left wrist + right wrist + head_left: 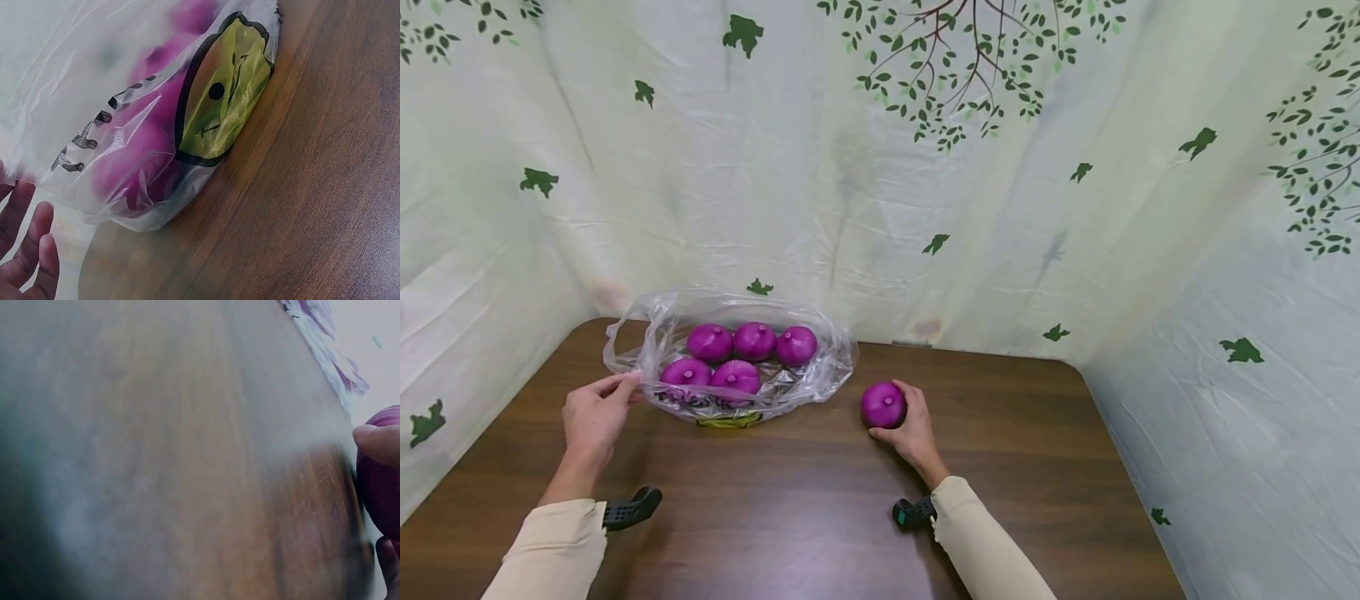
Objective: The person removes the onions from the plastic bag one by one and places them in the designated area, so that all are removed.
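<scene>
Nearby, bagged onions [741, 354] beside hands.

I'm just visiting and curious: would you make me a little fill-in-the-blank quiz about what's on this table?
1. The clear plastic bag holds ____ purple onions.
2. The right hand grips one purple onion that lies ____ the bag.
3. The left hand touches the bag's ____ edge.
4. The bag's print shows a ____ smiling face.

Missing words: five; outside; left; yellow
</scene>
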`<state>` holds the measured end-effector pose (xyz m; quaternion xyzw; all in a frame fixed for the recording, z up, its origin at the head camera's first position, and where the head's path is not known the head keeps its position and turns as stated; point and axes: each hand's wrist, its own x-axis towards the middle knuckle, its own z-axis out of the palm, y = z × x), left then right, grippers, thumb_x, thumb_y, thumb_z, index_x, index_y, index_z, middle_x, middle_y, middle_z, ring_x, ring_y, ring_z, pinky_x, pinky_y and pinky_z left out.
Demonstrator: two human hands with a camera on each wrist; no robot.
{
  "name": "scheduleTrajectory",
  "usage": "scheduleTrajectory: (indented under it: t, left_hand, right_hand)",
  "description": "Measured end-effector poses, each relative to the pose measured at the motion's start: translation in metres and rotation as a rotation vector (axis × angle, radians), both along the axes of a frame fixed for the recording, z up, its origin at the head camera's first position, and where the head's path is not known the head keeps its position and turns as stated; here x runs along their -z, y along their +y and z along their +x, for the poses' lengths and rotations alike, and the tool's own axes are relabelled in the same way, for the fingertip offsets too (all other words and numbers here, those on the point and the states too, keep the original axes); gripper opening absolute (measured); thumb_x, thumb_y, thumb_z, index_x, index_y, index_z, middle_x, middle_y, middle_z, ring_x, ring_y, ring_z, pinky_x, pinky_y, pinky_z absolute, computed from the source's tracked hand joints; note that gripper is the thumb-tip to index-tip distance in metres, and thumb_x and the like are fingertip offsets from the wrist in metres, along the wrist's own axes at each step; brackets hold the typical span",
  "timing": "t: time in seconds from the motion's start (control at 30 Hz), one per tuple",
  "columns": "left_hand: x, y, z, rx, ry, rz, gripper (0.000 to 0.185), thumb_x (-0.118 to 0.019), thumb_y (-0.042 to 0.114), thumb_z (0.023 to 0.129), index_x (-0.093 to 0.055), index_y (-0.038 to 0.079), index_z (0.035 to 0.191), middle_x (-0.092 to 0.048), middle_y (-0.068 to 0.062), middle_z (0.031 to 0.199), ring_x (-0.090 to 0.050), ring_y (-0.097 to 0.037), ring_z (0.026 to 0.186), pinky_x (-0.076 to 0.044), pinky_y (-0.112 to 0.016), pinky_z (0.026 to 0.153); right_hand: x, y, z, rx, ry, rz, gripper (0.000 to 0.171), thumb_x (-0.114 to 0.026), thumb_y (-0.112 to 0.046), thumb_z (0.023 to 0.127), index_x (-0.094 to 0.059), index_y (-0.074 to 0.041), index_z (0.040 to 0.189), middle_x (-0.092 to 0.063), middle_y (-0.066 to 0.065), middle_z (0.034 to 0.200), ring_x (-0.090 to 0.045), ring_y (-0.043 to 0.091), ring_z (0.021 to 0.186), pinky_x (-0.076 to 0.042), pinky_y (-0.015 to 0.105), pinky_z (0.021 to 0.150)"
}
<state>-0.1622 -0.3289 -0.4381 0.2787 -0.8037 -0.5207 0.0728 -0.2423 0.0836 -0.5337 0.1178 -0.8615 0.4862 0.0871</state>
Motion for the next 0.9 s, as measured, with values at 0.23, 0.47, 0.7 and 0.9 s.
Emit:
scheduleTrajectory:
  t: [0.23,0.47,0.7,0.9]
  left_hand:
    - [-0.001,-0.002,-0.001,0.0,0.003,-0.001,0.065,-0.044,0.049,0.098,-0.047,0.001,0.14,-0.053,-0.026,0.13,-0.05,-0.025,0.102,-0.038,-0.032,0.076]
    - [-0.001,-0.003,0.0,-0.015,-0.001,-0.004,0.064,-0.045,0.049,0.098,-0.048,0.001,0.14,-0.055,-0.024,0.126,-0.051,-0.023,0.099,-0.039,-0.029,0.073]
    - [-0.001,-0.003,0.0,-0.02,0.001,-0.003,0.064,-0.045,0.049,0.098,-0.048,0.001,0.139,-0.055,-0.025,0.126,-0.051,-0.024,0.099,-0.039,-0.031,0.075]
    - [-0.002,-0.003,0.0,-0.016,0.001,-0.008,0.064,-0.045,0.049,0.098,-0.048,0.001,0.139,-0.056,-0.025,0.126,-0.051,-0.026,0.101,-0.039,-0.031,0.075]
  right_hand:
    - [-0.003,-0.002,0.0,-0.003,-0.026,-0.013,0.09,-0.092,-0.01,0.058,-0.047,-0.006,0.136,-0.048,0.016,0.129,-0.048,0.035,0.121,-0.038,0.052,0.101]
    - [-0.005,0.0,-0.001,-0.008,-0.03,-0.021,0.092,-0.092,-0.008,0.058,-0.046,-0.007,0.137,-0.046,0.016,0.133,-0.048,0.035,0.123,-0.038,0.052,0.101]
    - [-0.012,-0.001,-0.004,-0.022,0.005,-0.039,0.094,-0.092,-0.008,0.058,-0.044,-0.005,0.139,-0.044,0.016,0.137,-0.046,0.035,0.126,-0.038,0.053,0.101]
    - [-0.026,-0.005,-0.003,-0.015,0.006,-0.031,0.094,-0.092,-0.012,0.06,-0.045,-0.01,0.14,-0.042,0.015,0.141,-0.041,0.037,0.129,-0.038,0.055,0.1]
